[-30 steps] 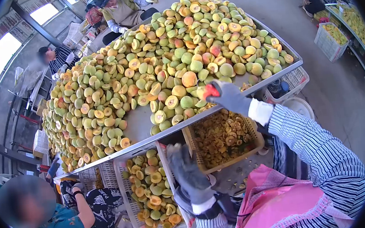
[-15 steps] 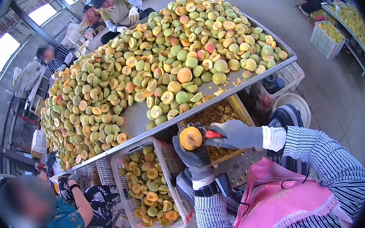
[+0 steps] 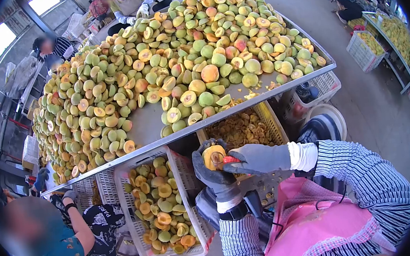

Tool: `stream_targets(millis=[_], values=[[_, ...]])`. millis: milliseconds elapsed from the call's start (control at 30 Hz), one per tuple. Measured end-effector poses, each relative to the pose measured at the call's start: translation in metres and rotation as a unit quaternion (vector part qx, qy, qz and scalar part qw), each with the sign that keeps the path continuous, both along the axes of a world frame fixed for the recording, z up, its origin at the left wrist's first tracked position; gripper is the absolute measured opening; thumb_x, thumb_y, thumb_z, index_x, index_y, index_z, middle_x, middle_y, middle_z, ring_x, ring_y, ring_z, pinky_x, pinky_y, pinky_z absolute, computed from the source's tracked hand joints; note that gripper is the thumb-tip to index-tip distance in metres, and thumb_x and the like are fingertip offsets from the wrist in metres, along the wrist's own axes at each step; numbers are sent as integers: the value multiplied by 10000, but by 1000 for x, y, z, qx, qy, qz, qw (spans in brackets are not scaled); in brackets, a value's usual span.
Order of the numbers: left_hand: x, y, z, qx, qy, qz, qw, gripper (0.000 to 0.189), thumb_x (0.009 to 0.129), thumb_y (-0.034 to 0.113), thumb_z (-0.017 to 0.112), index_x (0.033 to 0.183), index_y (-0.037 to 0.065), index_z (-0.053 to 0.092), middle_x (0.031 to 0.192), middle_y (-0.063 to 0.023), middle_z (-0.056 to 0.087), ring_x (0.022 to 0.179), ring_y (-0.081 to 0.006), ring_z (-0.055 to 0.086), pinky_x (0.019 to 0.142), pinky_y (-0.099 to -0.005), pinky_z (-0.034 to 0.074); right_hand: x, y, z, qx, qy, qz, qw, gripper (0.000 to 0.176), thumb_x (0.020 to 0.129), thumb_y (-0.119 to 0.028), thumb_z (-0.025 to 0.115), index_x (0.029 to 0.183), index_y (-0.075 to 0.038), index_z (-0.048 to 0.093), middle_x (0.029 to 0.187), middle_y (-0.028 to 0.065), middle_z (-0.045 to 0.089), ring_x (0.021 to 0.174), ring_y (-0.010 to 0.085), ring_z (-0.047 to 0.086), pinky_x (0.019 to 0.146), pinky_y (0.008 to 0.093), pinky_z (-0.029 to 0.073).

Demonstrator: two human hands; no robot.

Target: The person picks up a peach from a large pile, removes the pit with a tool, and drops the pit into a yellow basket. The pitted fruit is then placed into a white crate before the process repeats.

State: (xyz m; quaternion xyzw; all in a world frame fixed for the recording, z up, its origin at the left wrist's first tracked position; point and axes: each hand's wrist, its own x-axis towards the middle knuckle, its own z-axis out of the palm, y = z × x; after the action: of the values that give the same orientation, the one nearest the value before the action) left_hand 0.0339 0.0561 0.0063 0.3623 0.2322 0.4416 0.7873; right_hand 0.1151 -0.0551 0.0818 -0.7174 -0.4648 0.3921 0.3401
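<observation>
My left hand [image 3: 213, 177], in a dark grey glove, is closed around a halved peach [image 3: 212, 156] with its orange cut face turned up and a brown hollow or pit at its centre. My right hand [image 3: 263, 158], in a lighter grey glove, grips a small tool with a red handle [image 3: 231, 159] against the cut face; its working end is hidden. Below both hands stands a yellow crate [image 3: 274, 123] of brown and yellow scraps [image 3: 244, 128]. Beyond them, a metal table [image 3: 145, 125] carries a large heap of peach halves [image 3: 160, 78].
A white crate [image 3: 123, 205] of cut peaches stands at my left, beside a seated co-worker [image 3: 67, 240]. A white bucket [image 3: 334, 113] and another crate [image 3: 329, 86] are under the table's right end. The table's metal edge [image 3: 261, 97] runs in front of my hands.
My right hand has brought the red-handled tool left, onto the peach's cut face, which now shows a dark centre. The camera view has shifted slightly.
</observation>
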Motion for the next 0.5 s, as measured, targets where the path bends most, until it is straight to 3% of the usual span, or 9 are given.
stream_targets(millis=[67, 100, 167, 200, 267, 333, 367, 467, 500], values=[[-3, 5, -4, -38, -7, -30, 999, 462, 1008, 415, 449, 1090, -12, 605, 973, -174, 664, 864, -342, 665, 812, -450, 576, 2, -4, -16, 6, -46, -6, 999, 611, 970, -597, 462, 916, -5, 601, 717, 184, 623, 605, 347, 604, 600, 445, 471], [-3, 8, -4, -74, -14, -60, 995, 468, 1011, 416, 445, 1087, -17, 606, 967, -179, 666, 852, -341, 670, 785, -443, 585, 3, -5, -11, 4, -48, -6, 999, 611, 970, -597, 462, 916, -5, 601, 717, 184, 623, 605, 347, 604, 600, 445, 471], [-4, 10, -6, -79, -30, -84, 993, 473, 1013, 417, 442, 1084, -21, 606, 966, -184, 666, 847, -338, 673, 768, -439, 590, 4, -9, 1, -101, 234, -13, 967, 664, 933, -678, 468, 866, -30, 594, 657, 78, 577, 511, 205, 560, 481, 355, 435], [-5, 10, -3, -82, -43, -109, 990, 477, 1016, 418, 439, 1081, -24, 607, 966, -188, 666, 843, -335, 676, 750, -435, 594, 5, -11, 0, -103, 236, -13, 966, 664, 933, -678, 468, 866, -30, 594, 657, 78, 577, 511, 205, 560, 481, 355, 435], [-2, 12, 3, -78, -31, -105, 991, 469, 1022, 405, 439, 1088, -29, 606, 953, -186, 680, 807, -309, 686, 741, -410, 594, 9, -16, -4, -112, 280, -6, 953, 678, 900, -726, 480, 814, -60, 580, 630, 7, 522, 476, 107, 504, 417, 282, 388], [-7, 14, 18, 52, 143, -176, 972, 373, 1026, 254, 470, 1051, -85, 622, 916, -161, 696, 755, -252, 688, 699, -334, 582, 15, -22, -17, -92, 241, 16, 966, 653, 904, -711, 490, 831, -68, 578, 612, -1, 496, 468, 106, 488, 420, 269, 396], [-6, 7, 22, 187, 178, -146, 955, 311, 1001, 203, 503, 1007, -81, 630, 874, -148, 703, 724, -221, 686, 678, -304, 571, 17, -25, -17, -98, 252, 17, 963, 651, 903, -711, 492, 844, -69, 578, 614, -2, 494, 468, 102, 484, 420, 266, 393], [1, -1, -9, 256, 128, -62, 956, 289, 982, 200, 531, 971, -72, 627, 855, -145, 703, 729, -205, 683, 660, -299, 567, 22, -31, -17, -134, 346, -1, 929, 654, 900, -710, 497, 858, -63, 582, 615, 5, 504, 465, 105, 500, 415, 264, 392], [-1, -6, 6, 164, 98, -97, 977, 254, 971, 171, 531, 973, -69, 617, 876, -138, 702, 740, -204, 681, 662, -303, 559, 22, -31, -21, -131, 356, -1, 925, 652, 899, -707, 501, 852, -61, 581, 611, 5, 506, 457, 107, 497, 409, 266, 389]])
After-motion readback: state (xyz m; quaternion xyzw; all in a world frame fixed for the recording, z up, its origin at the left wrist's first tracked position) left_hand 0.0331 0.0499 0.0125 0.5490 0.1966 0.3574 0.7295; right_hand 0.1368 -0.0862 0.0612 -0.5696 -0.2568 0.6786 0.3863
